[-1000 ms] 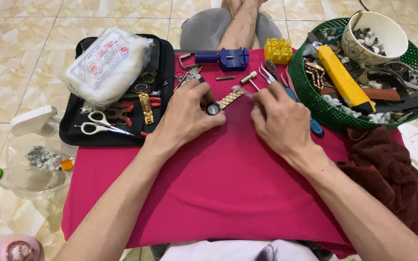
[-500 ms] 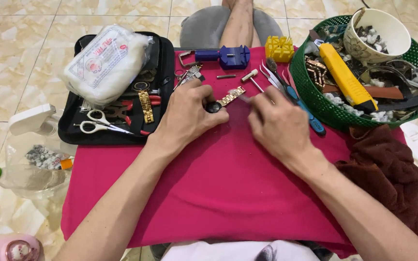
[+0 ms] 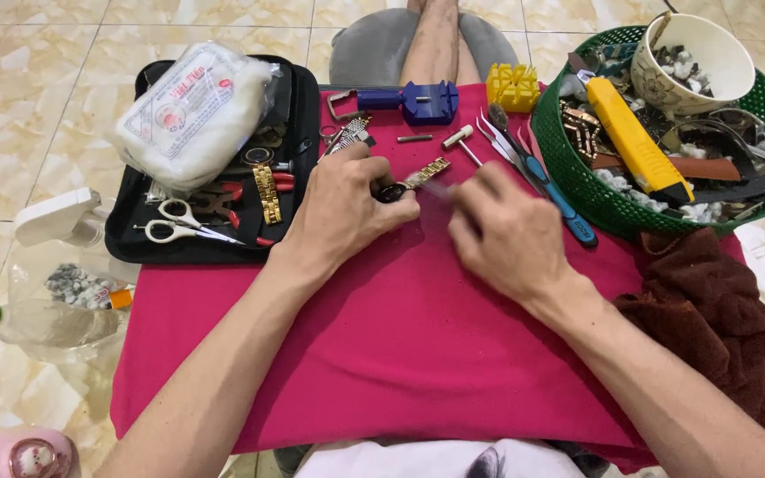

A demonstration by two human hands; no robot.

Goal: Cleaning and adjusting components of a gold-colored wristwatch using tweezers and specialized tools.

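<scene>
The left hand (image 3: pixel 344 212) pinches a watch (image 3: pixel 393 190) on the pink cloth (image 3: pixel 400 336), its gold band (image 3: pixel 427 173) reaching toward the right hand (image 3: pixel 505 235), whose curled fingers hold a blurred thin tool just beside it.

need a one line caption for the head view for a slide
Left hand holds a gold-banded watch on a pink cloth; right hand works beside it, tools around.
</scene>
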